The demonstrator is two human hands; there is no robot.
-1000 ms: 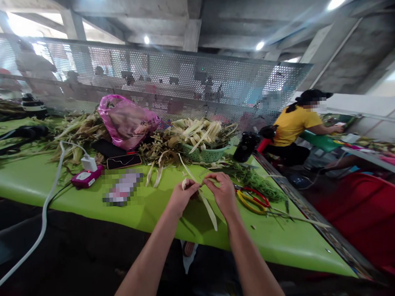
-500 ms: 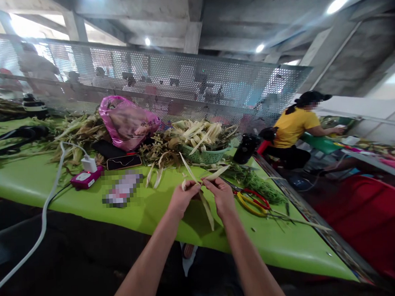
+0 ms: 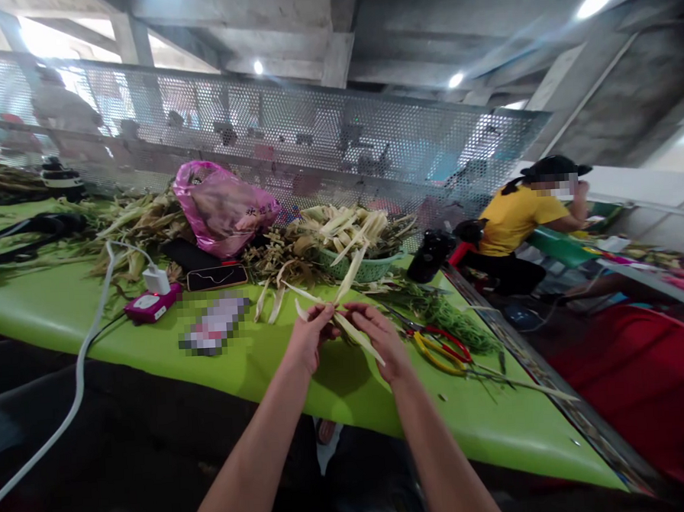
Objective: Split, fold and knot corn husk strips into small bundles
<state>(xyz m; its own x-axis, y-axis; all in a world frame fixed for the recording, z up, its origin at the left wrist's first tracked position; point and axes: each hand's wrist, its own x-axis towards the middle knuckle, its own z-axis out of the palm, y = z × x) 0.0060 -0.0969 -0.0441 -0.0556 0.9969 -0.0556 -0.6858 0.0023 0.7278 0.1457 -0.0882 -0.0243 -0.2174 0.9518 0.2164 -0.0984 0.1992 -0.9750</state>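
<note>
Above the green table (image 3: 267, 367), my left hand (image 3: 307, 336) and my right hand (image 3: 380, 334) pinch pale leaf strips (image 3: 350, 317) between their fingertips. The strips cross where the two hands meet: one points up toward the basket, one slants down to the right over my right hand, and a short one sticks out to the left. Both hands are closed on the strips. Just right of my right hand lie scissors (image 3: 438, 346) with red and yellow handles.
A green basket (image 3: 365, 268) heaped with pale husks stands behind my hands. Dry leaves, a pink plastic bag (image 3: 219, 209), a phone (image 3: 215, 278), a pink device (image 3: 150, 304) with a white charger and cable lie at left. A person in yellow (image 3: 517, 216) sits at right.
The strips have turned: the long one that hung down between my hands now slants over my right hand, and another points up. The hands have risen slightly.
</note>
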